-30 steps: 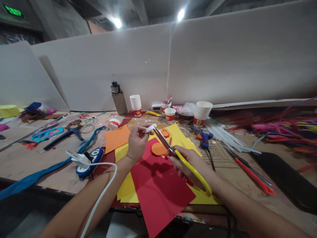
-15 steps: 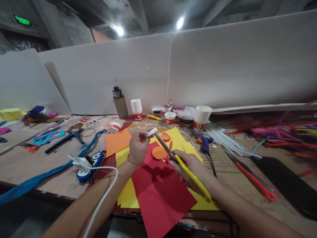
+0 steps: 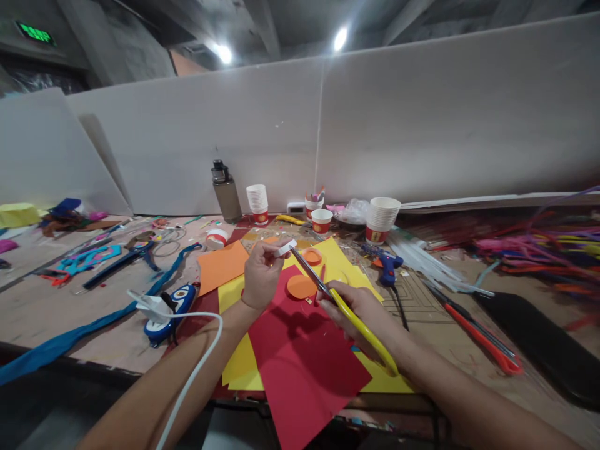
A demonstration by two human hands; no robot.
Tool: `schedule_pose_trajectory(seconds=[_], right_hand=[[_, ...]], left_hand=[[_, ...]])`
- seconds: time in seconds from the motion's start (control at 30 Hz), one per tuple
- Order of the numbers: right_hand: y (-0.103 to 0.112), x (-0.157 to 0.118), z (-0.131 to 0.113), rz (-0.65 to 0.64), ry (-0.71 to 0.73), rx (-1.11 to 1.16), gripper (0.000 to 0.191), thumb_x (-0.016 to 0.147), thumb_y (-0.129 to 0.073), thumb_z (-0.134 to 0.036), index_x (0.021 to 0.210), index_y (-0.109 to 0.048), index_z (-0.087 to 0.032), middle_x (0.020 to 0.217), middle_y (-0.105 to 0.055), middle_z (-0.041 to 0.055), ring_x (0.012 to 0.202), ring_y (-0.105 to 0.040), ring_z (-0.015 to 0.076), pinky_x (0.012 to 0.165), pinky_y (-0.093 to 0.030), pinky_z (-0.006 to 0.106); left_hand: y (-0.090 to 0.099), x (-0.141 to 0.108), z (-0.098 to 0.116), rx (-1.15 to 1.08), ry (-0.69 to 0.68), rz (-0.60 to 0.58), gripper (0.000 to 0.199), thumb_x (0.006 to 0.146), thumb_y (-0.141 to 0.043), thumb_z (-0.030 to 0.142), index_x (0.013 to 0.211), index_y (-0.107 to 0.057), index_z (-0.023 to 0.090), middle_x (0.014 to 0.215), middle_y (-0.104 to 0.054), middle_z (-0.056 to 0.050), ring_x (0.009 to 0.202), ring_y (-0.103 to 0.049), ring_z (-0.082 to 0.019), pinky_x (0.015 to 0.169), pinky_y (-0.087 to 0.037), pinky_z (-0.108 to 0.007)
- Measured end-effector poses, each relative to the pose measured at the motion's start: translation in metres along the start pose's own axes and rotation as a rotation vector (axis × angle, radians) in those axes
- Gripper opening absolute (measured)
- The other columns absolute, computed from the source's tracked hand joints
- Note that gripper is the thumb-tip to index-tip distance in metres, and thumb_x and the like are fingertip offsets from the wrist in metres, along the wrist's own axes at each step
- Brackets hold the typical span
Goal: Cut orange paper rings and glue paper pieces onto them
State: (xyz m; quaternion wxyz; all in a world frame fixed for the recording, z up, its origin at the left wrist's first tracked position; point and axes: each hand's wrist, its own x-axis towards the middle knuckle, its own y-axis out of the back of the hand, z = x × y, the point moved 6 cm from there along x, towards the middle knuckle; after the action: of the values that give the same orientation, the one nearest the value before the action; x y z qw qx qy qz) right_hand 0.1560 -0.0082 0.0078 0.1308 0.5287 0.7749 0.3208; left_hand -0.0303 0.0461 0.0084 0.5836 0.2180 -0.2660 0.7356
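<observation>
My left hand [image 3: 261, 274] pinches a small white ring-like piece [image 3: 285, 248], perhaps cut from a paper cup; its exact kind is unclear. In my right hand [image 3: 351, 307] are scissors with yellow handles [image 3: 368, 334], my fingers closed round them. The blade tips touch or nearly touch the white piece's right edge. Below both hands lie a red paper sheet [image 3: 309, 369] and yellow sheets [image 3: 241, 365]. An orange disc [image 3: 301, 287] rests on the red sheet, with an orange ring [image 3: 312, 257] just beyond it. Left of these is an orange sheet [image 3: 222, 267].
At the back stand a bottle [image 3: 226, 197], stacked paper cups [image 3: 257, 203] and another cup stack [image 3: 382, 219]. A blue glue gun [image 3: 388, 267], red-handled tool [image 3: 487, 340] and black slab [image 3: 539, 350] lie right. A power strip [image 3: 164, 319] with a white cable sits left.
Almost nothing differs. The whole view has shifted very slightly, and both hands keep the same hold on the white piece and the scissors.
</observation>
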Motion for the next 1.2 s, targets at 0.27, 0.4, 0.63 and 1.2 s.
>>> schedule_pose_trajectory(seconds=[0.27,0.4,0.63,1.2], right_hand=[[-0.002,0.0,0.001,0.026,0.022,0.004,0.022,0.087,-0.048,-0.034,0.081,-0.061,-0.019,0.053,-0.045,-0.005,0.046,-0.04,0.0088,0.046,-0.035,0.021],[-0.003,-0.001,0.002,0.03,0.006,0.026,0.02,0.086,-0.047,-0.033,0.078,-0.06,-0.019,0.051,-0.043,-0.0054,0.046,-0.04,0.009,0.045,-0.035,0.021],[0.0,-0.003,-0.002,0.022,-0.008,0.041,0.02,0.086,-0.05,-0.033,0.077,-0.06,-0.019,0.054,-0.045,-0.0052,0.045,-0.04,0.0085,0.045,-0.034,0.021],[-0.004,-0.003,-0.001,-0.036,-0.028,-0.04,0.026,0.092,-0.046,-0.044,0.09,-0.056,-0.02,0.061,-0.056,-0.0024,0.054,-0.052,0.0108,0.051,-0.039,0.021]], left_hand=[[0.0,-0.001,-0.002,-0.011,0.029,-0.007,0.018,0.078,-0.068,0.022,0.081,-0.05,0.02,0.1,-0.073,-0.006,0.075,-0.07,-0.013,0.076,-0.056,-0.031],[0.0,-0.001,-0.002,-0.02,0.036,-0.001,0.018,0.077,-0.068,0.019,0.081,-0.05,0.019,0.097,-0.073,-0.006,0.073,-0.07,-0.014,0.074,-0.057,-0.031],[0.0,-0.002,-0.007,0.016,0.124,-0.007,0.021,0.077,-0.068,0.021,0.096,-0.061,0.018,0.092,-0.072,-0.004,0.079,-0.071,-0.014,0.076,-0.058,-0.03],[-0.003,-0.002,-0.014,-0.012,0.269,-0.03,0.028,0.077,-0.07,0.026,0.103,-0.071,0.017,0.103,-0.074,-0.006,0.092,-0.07,-0.018,0.09,-0.055,-0.034]])
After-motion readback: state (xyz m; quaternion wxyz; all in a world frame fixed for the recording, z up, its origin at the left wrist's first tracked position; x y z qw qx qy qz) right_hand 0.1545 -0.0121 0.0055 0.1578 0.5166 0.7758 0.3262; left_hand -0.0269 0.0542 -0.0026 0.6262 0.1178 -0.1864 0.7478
